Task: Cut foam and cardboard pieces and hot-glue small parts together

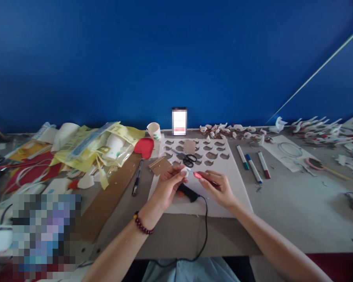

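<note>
My left hand and my right hand meet over a white foam sheet with several shapes cut out of it. Both hands pinch a small white cut-out piece between their fingertips. A thin stick with a pink end lies in my right hand's fingers. Under the hands rests a black glue gun whose black cord runs toward me. Black-handled scissors lie on the sheet just beyond the hands.
Three markers lie right of the sheet. A craft knife and cardboard strip sit left. Yellow bags, a paper cup, a red heart and a phone stand behind. Several white cut-outs line the back.
</note>
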{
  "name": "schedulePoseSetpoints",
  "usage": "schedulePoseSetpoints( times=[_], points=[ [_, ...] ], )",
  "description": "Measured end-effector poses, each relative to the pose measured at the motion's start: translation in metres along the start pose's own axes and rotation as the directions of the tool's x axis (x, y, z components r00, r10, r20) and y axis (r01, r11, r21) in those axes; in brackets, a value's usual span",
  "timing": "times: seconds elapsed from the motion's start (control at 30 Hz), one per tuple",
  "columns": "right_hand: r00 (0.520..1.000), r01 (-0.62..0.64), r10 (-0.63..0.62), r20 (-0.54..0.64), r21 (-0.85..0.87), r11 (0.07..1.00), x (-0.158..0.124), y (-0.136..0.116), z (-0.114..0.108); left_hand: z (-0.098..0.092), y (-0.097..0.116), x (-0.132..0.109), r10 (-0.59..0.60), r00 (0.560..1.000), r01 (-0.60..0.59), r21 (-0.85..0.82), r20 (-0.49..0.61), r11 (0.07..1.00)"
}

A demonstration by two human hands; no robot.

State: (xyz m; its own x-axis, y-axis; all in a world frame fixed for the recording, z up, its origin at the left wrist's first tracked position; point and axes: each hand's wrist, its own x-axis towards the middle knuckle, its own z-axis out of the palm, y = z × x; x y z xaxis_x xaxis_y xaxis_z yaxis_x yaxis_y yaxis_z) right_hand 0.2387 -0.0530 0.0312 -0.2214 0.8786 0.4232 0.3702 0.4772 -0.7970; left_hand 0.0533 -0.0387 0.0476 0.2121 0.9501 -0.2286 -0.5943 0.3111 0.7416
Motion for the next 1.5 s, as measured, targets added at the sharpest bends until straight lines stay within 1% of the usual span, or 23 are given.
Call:
schedulePoseSetpoints(
  times=[0.2,0.37,0.53,0.67,1.0,1.23,1.37,1.5],
  points=[
    [1.0,0.016,-0.016,0.008,-0.007,1.0,-0.0001,0.0002,0.0001,0.0002,-0.0001,0.0004,0.001,1.0,-0.001,-0.005,0.003,1.0],
    [0.999,0.034,-0.034,-0.012,-0.011,0.999,-0.0001,0.0004,0.0004,-0.0005,-0.0008,0.0003,0.002,1.0,-0.002,-0.005,-0.001,1.0],
    [1.0,0.015,-0.015,-0.006,-0.002,1.0,-0.0001,0.0003,0.0004,-0.0001,-0.0001,-0.0003,-0.004,1.0,0.004,0.005,-0.005,1.0],
    [0.999,0.032,-0.032,0.008,-0.011,0.999,0.0004,0.0003,-0.0004,-0.0001,0.0002,-0.0003,0.001,1.0,-0.001,0.012,-0.004,1.0],
    [0.997,0.073,-0.073,-0.004,-0.032,0.997,-0.001,-0.001,-0.0008,-0.0028,0.0032,-0.0018,-0.027,0.999,0.025,0.046,0.042,0.999],
    [0.996,0.09,-0.09,-0.001,-0.041,0.995,-0.0023,-0.0019,-0.0007,-0.0054,0.0039,-0.0018,-0.07,0.992,0.07,0.008,0.106,0.998],
    [0.995,0.097,-0.097,0.006,-0.037,0.995,-0.0017,-0.0042,-0.0017,-0.0056,0.0043,-0.0022,-0.061,0.99,0.06,0.014,0.124,0.998],
    [0.998,0.068,-0.068,0.004,-0.028,0.997,-0.0016,-0.0041,-0.0015,-0.0038,0.0052,-0.0013,-0.041,0.993,0.043,-0.016,0.11,0.999]
  ],
)
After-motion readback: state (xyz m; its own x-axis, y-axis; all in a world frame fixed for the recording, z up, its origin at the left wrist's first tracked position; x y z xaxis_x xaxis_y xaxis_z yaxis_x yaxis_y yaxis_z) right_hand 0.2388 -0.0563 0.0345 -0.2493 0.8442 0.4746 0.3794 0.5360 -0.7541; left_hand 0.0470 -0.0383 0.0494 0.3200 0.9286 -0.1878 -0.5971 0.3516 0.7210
